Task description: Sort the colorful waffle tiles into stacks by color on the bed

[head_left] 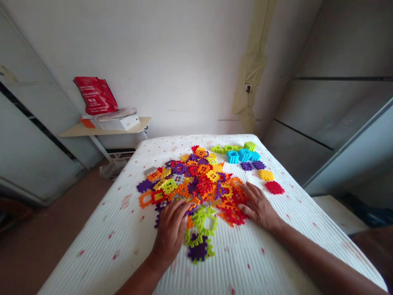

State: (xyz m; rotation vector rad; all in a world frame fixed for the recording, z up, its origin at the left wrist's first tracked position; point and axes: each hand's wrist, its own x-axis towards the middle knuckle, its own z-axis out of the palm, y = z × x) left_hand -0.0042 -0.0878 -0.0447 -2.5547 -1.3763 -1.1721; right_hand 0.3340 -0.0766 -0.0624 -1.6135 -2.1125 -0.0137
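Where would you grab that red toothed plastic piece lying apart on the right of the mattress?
Probably pinch the red plastic piece across its notched edges, coming from above with the right hand. It lies flat, and the notches should give fingertips purchase; it looks clear of the yellow piece beside it.

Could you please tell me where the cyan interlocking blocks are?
In the head view, the cyan interlocking blocks sit near the far end of the ribbed mattress, right of the main pile, between lime-green pieces behind and purple pieces in front.
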